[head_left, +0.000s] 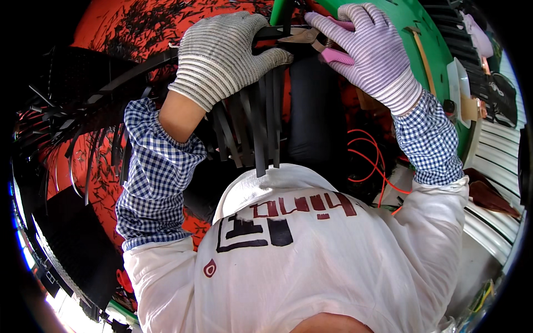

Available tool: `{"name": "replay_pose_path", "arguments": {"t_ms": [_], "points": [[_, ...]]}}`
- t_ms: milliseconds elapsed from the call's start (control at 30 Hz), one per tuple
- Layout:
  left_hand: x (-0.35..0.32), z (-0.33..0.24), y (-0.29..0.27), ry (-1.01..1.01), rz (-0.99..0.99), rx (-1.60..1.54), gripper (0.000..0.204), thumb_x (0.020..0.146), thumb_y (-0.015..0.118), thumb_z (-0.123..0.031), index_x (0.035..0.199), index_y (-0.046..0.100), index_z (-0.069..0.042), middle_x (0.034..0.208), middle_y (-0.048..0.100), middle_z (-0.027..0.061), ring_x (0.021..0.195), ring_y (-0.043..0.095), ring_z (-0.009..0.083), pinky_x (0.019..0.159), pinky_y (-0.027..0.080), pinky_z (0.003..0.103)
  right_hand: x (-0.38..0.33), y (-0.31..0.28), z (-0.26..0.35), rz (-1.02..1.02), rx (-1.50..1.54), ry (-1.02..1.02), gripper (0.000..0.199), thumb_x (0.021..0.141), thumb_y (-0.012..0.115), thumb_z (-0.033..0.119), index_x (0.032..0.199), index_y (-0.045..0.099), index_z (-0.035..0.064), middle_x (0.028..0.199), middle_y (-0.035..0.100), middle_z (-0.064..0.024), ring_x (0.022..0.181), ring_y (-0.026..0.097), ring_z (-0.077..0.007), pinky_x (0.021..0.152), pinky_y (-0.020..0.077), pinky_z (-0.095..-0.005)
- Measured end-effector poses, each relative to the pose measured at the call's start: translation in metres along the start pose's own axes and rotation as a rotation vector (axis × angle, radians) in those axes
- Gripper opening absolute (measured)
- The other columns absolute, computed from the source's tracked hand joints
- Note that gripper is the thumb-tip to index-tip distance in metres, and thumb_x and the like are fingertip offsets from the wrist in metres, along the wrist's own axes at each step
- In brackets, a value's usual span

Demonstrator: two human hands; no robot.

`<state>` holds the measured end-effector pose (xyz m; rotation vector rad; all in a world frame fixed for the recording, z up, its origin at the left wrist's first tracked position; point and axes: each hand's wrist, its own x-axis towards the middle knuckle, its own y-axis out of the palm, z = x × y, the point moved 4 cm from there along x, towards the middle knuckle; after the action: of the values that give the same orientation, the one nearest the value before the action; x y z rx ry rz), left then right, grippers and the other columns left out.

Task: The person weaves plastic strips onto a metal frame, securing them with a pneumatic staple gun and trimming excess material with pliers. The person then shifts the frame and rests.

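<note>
My left hand (pixel 225 53), in a grey striped knit glove, is closed around a bundle of flat black strips (pixel 252 130) that hang down toward my chest. My right hand (pixel 369 47), in a pale purple striped glove, grips pink-handled cutting pliers (pixel 319 44). The metal jaws of the pliers point left and meet the top of the strips just beside my left thumb. Both forearms wear blue-and-white checked sleeve covers over a white shirt.
A red floor (pixel 111 33) is littered with short black offcuts. More long black strips (pixel 72 116) lie spread at the left. A green round frame (pixel 438 66) curves at the upper right, red wires (pixel 372 161) hang below it, and white corrugated panels (pixel 497 144) sit at the right.
</note>
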<state>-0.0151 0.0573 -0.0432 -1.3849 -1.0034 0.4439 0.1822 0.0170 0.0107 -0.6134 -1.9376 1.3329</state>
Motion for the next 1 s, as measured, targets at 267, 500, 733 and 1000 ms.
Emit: {"name": "replay_pose_path", "arguments": {"t_ms": [267,500,733,1000], "points": [[-0.001,-0.001,-0.003,0.028,-0.001,-0.027,0.062,0.08,0.072,-0.065,0.105,0.073,-0.008,0.09,0.073,0.0089,0.081,0.072,0.0264,0.075,0.058,0.039,-0.012,0.028,-0.01,-0.021,-0.023,-0.025,0.057,0.076,0.082,0.027,0.129,0.065,0.0156,0.098,0.061,-0.0083,0.092,0.06,-0.0267,0.079,0.0532,-0.0367],[-0.003,0.008,0.004,0.102,-0.068,-0.152,0.04,0.09,0.071,-0.044,0.114,0.072,-0.012,0.091,0.073,0.0063,0.079,0.072,0.0251,0.073,0.058,0.038,-0.097,0.086,-0.115,-0.159,0.442,0.639,0.063,0.083,0.081,0.04,0.134,0.06,0.01,0.109,0.067,-0.0182,0.103,0.066,-0.0318,0.089,0.0543,-0.0406],[0.001,-0.001,0.0,0.046,-0.008,-0.218,0.037,0.089,0.073,-0.039,0.118,0.072,-0.016,0.094,0.074,0.0047,0.074,0.072,0.0213,0.071,0.059,0.034,-0.235,0.147,-0.183,0.476,-0.277,1.07,0.096,0.077,0.065,0.078,0.15,0.045,0.0184,0.137,0.059,-0.0162,0.118,0.062,-0.0315,0.096,0.0513,-0.0467],[-0.005,-0.005,0.0,0.067,-0.012,-0.185,0.034,0.087,0.075,-0.035,0.115,0.073,-0.015,0.096,0.075,0.0048,0.078,0.074,0.0217,0.073,0.06,0.034,-0.042,0.029,-0.006,-0.357,0.357,0.057,0.046,0.077,0.084,0.018,0.119,0.07,0.0092,0.115,0.07,-0.0081,0.102,0.068,-0.027,0.087,0.056,-0.0368]]}}
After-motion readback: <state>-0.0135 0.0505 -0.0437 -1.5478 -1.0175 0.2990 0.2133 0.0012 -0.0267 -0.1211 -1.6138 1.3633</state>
